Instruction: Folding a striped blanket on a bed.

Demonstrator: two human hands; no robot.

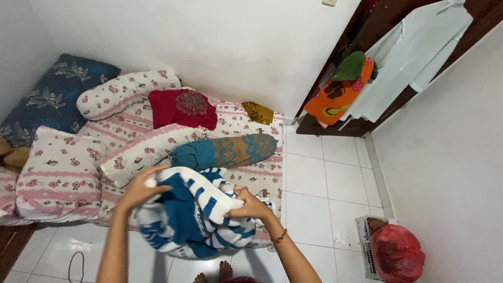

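I hold a bunched blue and white striped cloth (194, 215) in front of me, above the foot of a floor mattress (246, 175) with a pink floral sheet. My left hand (141, 186) grips the cloth's upper left edge. My right hand (249, 206) clutches its right side; a thin bracelet sits on that wrist. Just beyond the cloth lies a teal and brown bolster (225, 151), and behind it a long floral bolster (152, 149).
On the mattress are a red cushion (182, 107), a floral pillow (55, 175), a dark blue pillow (55, 97) and a mustard cloth (258, 111). Clothes (414, 57) hang on a dark wooden door at right. A red bag (395, 254) sits in a white basket. A black cable (76, 262) lies on the tiles.
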